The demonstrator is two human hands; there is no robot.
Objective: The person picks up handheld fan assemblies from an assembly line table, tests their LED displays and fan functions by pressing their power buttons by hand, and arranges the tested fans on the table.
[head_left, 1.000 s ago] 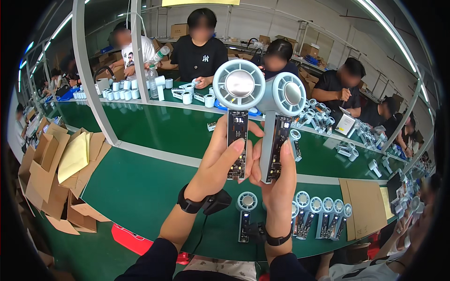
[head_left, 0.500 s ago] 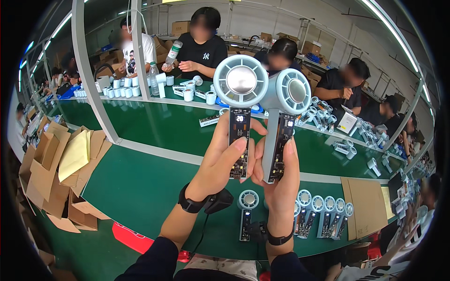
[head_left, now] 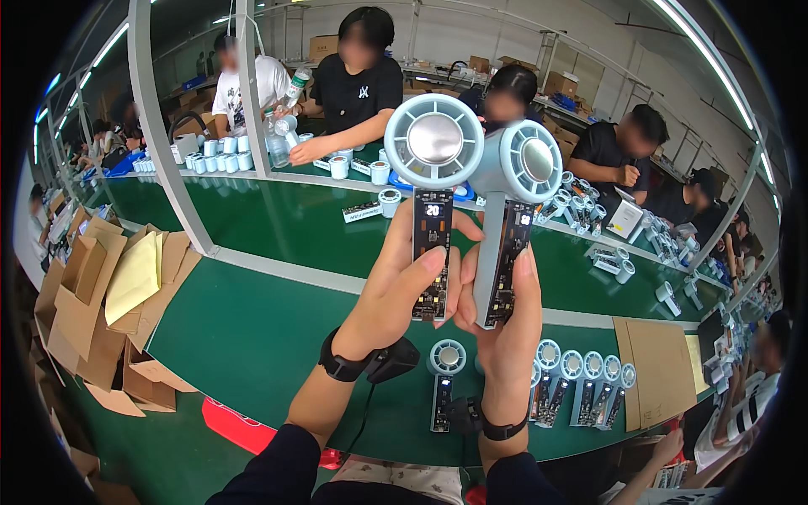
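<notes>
Two pale blue handheld fans with round grilles and bare black circuit boards are raised side by side in front of me. My left hand (head_left: pixel 389 290) is closed around the handle of the left fan (head_left: pixel 433 141), its thumb pressing on the board. My right hand (head_left: pixel 507 324) grips the right fan (head_left: pixel 520 164), which is slightly tilted and has its thumb along the handle's edge. Small lit digits glow on both boards. Below them on the green table lies another fan (head_left: pixel 446 358), partly beside my right wrist. A row of similar fans (head_left: pixel 581 370) lies to the right.
Cardboard sheets (head_left: pixel 652 370) cover the table's right end. Open cartons (head_left: pixel 93 311) pile up at the left. Beyond a pale rail runs a green conveyor (head_left: pixel 295 219) carrying fan parts. Co-workers sit along its far side, and a metal post (head_left: pixel 164 126) rises at the left.
My hands and both fans stay almost in place. Across the conveyor, a co-worker's arm has stretched leftward over the parts. A fan on the conveyor has come out from behind my held fan.
</notes>
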